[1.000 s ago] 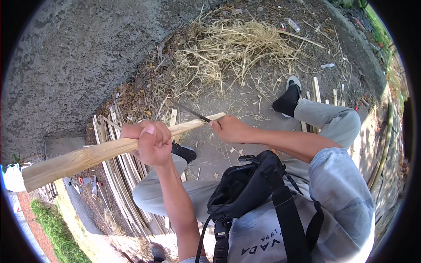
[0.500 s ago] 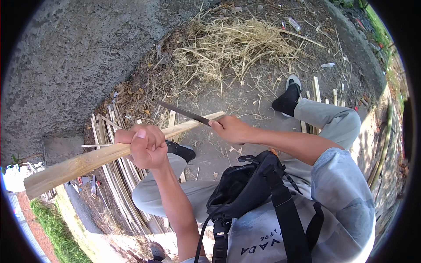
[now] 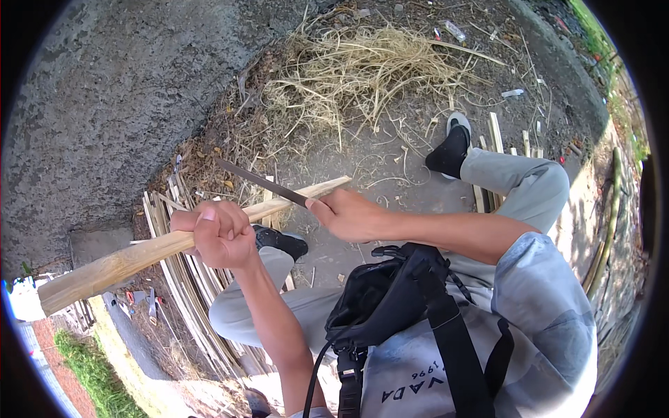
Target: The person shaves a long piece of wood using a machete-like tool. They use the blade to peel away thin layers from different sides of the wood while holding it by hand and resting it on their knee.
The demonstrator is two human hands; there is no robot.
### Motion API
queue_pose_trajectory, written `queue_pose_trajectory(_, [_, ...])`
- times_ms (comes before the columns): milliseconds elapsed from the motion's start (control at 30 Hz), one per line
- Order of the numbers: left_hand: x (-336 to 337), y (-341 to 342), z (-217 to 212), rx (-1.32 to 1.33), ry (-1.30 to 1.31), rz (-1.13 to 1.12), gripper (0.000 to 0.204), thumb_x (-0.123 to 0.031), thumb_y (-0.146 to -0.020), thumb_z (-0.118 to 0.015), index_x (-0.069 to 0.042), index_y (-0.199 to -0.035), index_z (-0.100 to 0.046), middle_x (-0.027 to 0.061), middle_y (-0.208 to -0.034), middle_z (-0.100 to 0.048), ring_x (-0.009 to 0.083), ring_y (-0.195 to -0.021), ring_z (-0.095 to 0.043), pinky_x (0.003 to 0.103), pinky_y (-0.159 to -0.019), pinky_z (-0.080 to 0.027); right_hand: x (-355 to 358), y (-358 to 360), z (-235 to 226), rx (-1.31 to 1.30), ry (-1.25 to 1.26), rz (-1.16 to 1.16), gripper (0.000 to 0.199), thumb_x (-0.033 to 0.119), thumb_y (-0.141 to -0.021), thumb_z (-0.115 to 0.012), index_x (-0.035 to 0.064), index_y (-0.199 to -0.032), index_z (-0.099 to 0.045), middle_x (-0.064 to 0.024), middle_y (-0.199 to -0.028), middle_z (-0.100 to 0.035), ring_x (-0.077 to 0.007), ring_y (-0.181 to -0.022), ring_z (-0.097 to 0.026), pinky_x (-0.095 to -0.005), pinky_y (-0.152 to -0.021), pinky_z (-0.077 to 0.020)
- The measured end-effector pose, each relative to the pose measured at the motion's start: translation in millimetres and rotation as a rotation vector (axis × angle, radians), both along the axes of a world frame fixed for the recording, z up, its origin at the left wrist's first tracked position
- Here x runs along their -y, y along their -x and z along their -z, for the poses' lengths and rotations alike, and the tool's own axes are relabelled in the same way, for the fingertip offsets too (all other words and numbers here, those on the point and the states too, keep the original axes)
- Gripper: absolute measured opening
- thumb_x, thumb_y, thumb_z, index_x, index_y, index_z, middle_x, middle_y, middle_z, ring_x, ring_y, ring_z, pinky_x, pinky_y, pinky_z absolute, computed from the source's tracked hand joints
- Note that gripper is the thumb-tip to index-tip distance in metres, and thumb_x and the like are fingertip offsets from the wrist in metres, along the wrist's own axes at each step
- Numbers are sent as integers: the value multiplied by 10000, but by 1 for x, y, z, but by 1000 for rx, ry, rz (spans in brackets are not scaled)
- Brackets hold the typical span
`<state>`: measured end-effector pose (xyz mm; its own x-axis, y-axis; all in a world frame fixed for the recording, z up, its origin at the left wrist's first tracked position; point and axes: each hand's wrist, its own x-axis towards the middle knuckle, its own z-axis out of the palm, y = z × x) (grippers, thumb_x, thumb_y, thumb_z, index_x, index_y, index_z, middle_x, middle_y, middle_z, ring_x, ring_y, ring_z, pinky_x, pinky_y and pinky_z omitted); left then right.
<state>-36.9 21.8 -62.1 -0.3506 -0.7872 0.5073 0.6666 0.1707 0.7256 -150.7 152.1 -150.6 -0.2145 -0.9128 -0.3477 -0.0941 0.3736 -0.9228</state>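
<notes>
My left hand (image 3: pixel 221 235) is wrapped round a long pale wooden stick (image 3: pixel 115 268), partway along it. The stick's thick end lies at the left and its narrower end points right, close to my right hand. In my right hand (image 3: pixel 348 214) is a knife (image 3: pixel 259 181) with a long, dark, narrow blade; its handle is hidden in my fist. The blade slants up to the left over the stick's narrow part, crossing it near my right fist. I cannot tell whether the edge touches the wood.
Thin wooden strips (image 3: pixel 198 310) lie in a bundle beside my left leg, and more strips (image 3: pixel 495 132) lie by my right foot. Ahead is a heap of curled shavings (image 3: pixel 369 70). A rough stone block (image 3: pixel 132 90) stands at the left. A black bag (image 3: pixel 387 292) hangs at my front.
My right hand and the knife have moved left along the stick, with the blade tip farther left. My left hand still grips the stick, slightly shifted in view.
</notes>
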Motion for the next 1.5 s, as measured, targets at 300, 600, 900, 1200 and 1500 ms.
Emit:
queue_pose_trajectory(300, [9,0,1,-1,-1,-88,213,26,-803,-438,-102,-709,-295,-2,-441,-260,60,-309,-205,219,-252,-201,8,12,1,8,-106,-10,547,372,-978,-330,-88,-813,-576,-164,-540,-547,-246,-367,-525,-391,-358,-434])
queue_pose_trajectory(600, [-7,5,-2,18,62,-23,207,37,-806,-436,-92,-731,-293,-7,-439,-268,56,-320,-205,217,-263,-208,9,17,12,88,-274,37,564,355,-969,-356,-107,-726,-571,-171,-525,-545,-272,-387,-563,-411,-353,-462])
queue_pose_trajectory(900, [-6,7,7,19,115,62,200,40,-811,-419,-95,-738,-290,4,-446,-266,60,-325,-217,215,-270,-208,9,19,23,213,-277,87,544,354,-975,-357,-98,-722,-520,-132,-526,-488,-223,-342,-469,-382,-306,-352])
queue_pose_trajectory(1200, [1,-6,7,36,105,14,200,38,-793,-393,-104,-715,-275,2,-447,-254,60,-327,-209,215,-268,-193,12,12,13,229,-311,41,461,340,-979,-353,-72,-859,-522,-89,-530,-467,-186,-359,-453,-363,-309,-359])
queue_pose_trajectory(1500, [13,-21,8,-11,69,115,207,34,-790,-416,-108,-717,-285,1,-452,-255,74,-333,-199,228,-280,-193,4,42,-18,83,-203,26,543,398,-962,-400,-94,-798,-557,-131,-528,-520,-231,-370,-520,-387,-337,-408])
